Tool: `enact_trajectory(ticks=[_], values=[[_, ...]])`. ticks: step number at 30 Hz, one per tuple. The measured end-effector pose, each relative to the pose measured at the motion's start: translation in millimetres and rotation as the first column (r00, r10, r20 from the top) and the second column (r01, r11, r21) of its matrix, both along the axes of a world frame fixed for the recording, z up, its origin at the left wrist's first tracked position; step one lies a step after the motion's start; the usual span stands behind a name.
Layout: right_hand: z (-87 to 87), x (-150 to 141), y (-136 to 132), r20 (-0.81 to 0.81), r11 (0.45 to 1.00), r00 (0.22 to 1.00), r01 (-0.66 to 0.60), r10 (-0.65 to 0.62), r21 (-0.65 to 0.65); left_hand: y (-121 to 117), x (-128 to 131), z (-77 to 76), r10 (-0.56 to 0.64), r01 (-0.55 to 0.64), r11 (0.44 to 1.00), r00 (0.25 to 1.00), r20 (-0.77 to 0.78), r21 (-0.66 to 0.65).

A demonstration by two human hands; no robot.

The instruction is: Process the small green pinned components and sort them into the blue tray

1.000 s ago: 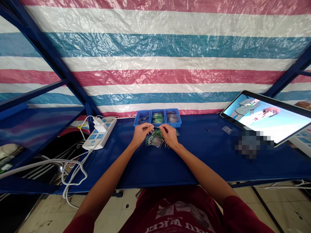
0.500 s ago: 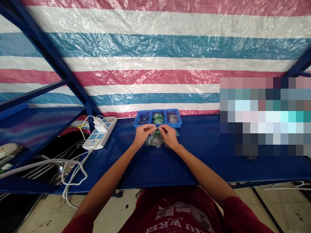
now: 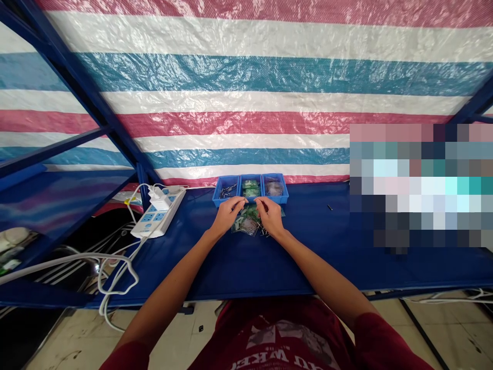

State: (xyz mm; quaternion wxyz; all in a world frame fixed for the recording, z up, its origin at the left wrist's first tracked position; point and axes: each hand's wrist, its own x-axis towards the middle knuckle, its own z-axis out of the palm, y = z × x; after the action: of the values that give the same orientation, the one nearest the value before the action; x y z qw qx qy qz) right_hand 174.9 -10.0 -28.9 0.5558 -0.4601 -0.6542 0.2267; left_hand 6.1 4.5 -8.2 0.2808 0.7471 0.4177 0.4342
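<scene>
My left hand is closed in a pinch, its fingertips just in front of the blue bins. Opposite it, my right hand also pinches, a small gap between the two. Whatever is in either pinch is too small to make out. Below and between them lies a heap of small clear and green packets, with thin metal pieces by my right palm. Behind stand three joined blue bins: the left bin holds thin dark metal pieces, the middle one green packets, the right one clear packets.
A white power strip with a plugged-in adapter lies to the left, its white cables looping over the table edge. One small dark pin-like piece rests on the blue table at right. A striped sheet hangs behind.
My hands have drawn slightly apart; the fingertips nearly met around a small pale piece before, and a gap now shows between them.
</scene>
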Motion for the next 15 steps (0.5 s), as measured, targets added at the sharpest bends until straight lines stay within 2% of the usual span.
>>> enact_trajectory(ticks=[2, 4, 15], values=[[0.3, 0.1, -0.3, -0.007, 1.000, 1.000, 0.008, -0.007, 0.007, 0.1, -1.6, 0.9, 0.001, 0.005, 0.998, 0.996, -0.088, 0.060], [0.1, 0.2, -0.2, -0.008, 1.000, 1.000, 0.003, -0.003, 0.017, 0.8, -2.4, 0.2, -0.002, 0.008, 0.998, 0.995, -0.098, 0.067], [-1.9, -0.5, -0.7, 0.088, 0.979, 0.979, -0.191, 0.185, 0.076, -0.1, -2.6, -0.3, 0.060, -0.043, 0.995, 0.980, 0.189, -0.092]])
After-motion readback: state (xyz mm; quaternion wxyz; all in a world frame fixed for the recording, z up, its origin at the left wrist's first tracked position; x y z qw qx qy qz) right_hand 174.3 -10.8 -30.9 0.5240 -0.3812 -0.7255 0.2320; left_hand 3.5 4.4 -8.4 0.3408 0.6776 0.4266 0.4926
